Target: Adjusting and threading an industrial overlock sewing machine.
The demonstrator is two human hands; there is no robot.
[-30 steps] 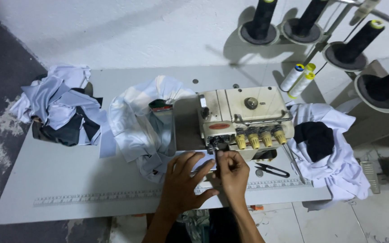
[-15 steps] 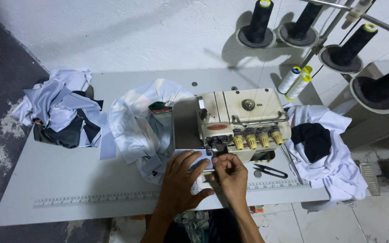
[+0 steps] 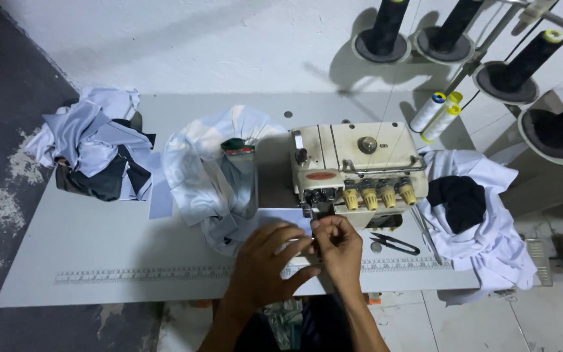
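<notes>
My left hand (image 3: 270,261) and my right hand (image 3: 339,248) meet at the table's front edge, right below the needle area of a cream overlock sewing machine (image 3: 353,169). Both pinch a small pale fabric piece (image 3: 280,220) that lies flat in front of the machine. The fingertips touch each other over the cloth's right end. A heap of white and pale blue fabric (image 3: 210,169) trails from the machine's left side toward my left hand.
Black thread snips (image 3: 393,243) lie right of my right hand. A white and black garment pile (image 3: 470,208) hangs off the table's right end. Another cloth pile (image 3: 96,146) sits far left. Thread cones (image 3: 434,114) and large black spools (image 3: 522,62) stand behind.
The hands have shifted slightly while working the cloth piece at the machine's foot. The piles and machine stay where they were.
</notes>
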